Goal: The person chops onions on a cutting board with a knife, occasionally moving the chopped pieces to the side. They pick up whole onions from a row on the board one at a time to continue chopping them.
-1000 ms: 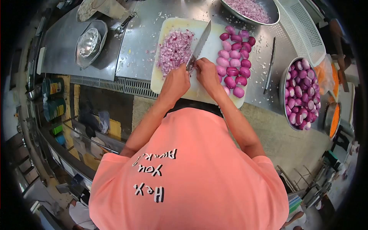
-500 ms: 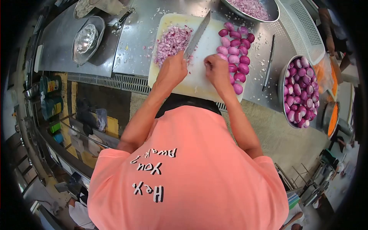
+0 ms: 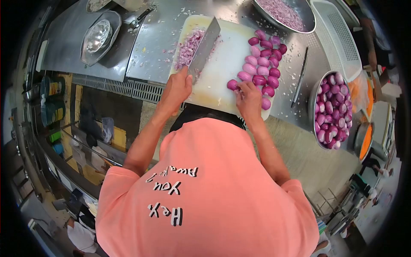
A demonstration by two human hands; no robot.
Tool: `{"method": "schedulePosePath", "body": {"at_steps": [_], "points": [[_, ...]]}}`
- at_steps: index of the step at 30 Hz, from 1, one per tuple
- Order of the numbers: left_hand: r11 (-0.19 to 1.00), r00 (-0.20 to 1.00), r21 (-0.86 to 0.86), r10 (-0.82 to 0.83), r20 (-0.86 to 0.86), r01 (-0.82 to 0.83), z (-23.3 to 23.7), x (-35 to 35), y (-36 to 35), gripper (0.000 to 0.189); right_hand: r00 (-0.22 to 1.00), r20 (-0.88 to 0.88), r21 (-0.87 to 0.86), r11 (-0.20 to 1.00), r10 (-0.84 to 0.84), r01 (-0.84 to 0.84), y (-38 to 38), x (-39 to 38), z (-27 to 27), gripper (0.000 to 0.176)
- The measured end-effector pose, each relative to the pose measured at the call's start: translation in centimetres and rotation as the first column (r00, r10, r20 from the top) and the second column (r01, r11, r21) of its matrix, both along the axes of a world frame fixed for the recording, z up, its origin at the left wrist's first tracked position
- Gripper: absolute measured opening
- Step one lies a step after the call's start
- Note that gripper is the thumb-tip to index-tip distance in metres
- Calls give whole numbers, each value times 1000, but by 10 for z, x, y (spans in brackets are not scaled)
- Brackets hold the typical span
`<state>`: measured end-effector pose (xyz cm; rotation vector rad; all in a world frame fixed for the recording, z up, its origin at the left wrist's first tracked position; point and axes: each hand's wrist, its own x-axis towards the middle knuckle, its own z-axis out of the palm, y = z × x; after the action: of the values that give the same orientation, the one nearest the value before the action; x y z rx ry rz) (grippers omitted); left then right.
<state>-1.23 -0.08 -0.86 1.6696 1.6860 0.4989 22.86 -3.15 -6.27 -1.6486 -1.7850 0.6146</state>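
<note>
My left hand (image 3: 176,89) is closed round the handle of a broad-bladed knife (image 3: 206,46). The blade stands on edge along the right side of a heap of diced red onion (image 3: 189,48) on the white cutting board (image 3: 229,47). My right hand (image 3: 249,99) is closed, fingertips pressed to a red onion half (image 3: 232,85) at the left of the rows. Several more peeled onion halves (image 3: 263,61) lie in rows on the board's right side.
A steel bowl of chopped onion (image 3: 309,31) stands behind the board. To the right are a thin metal rod (image 3: 301,77), a white perforated basket (image 3: 338,43) and a bowl of onions (image 3: 313,103). A foil-like dish (image 3: 97,38) sits at left.
The knife and my left hand have moved left, against the diced onion. My right hand has moved down and right, and an onion half is now at its fingertips.
</note>
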Motion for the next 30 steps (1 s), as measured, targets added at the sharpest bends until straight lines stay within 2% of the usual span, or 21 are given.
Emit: {"method": "schedulePosePath", "body": {"at_steps": [1,3,4,6,10,12,15,17,20,24,26,27,29,30], "points": [[996,998,87,-1,-57,6,2,-2,1,16,1000,-23,-17,1000,14,-14,0,-7,-1,20],[993,998,115,-13,-68,21,2,0,-12,17,998,-47,-34,999,30,-32,3,-21,-1,20],[989,996,142,-33,-82,45,0,2,-16,18,998,-34,13,998,56,-56,10,-27,-3,21],[986,995,152,-62,-79,74,-23,5,-15,19,995,-42,72,993,94,-91,24,-40,-4,19],[995,997,77,-66,-31,68,12,11,-7,15,980,77,43,981,184,-188,44,-49,11,17],[996,998,65,-52,-32,54,17,10,-10,12,946,115,10,952,302,-305,53,-51,17,18],[998,999,57,-32,-23,34,-2,14,-18,18,929,204,-11,950,309,-313,57,-55,15,20],[993,995,83,-80,-64,85,-24,21,-10,20,923,224,-14,948,312,-317,58,-56,12,20],[998,996,5,-62,-64,63,15,17,-14,17,919,231,-22,946,319,-322,57,-52,12,20],[999,999,14,-41,-36,41,-1,19,-21,17,936,186,8,952,299,-306,57,-54,8,20],[994,998,82,-67,-17,69,-18,26,-8,17,934,195,6,952,300,-307,55,-53,5,20],[994,997,85,-70,-15,71,-10,25,-9,17,932,205,21,951,298,-309,57,-53,5,20],[996,994,-48,-78,-71,75,17,18,-12,18,935,190,16,952,298,-307,57,-50,8,20],[996,993,-44,-82,-80,78,12,18,-14,18,937,169,5,950,306,-311,58,-51,8,19]]}}
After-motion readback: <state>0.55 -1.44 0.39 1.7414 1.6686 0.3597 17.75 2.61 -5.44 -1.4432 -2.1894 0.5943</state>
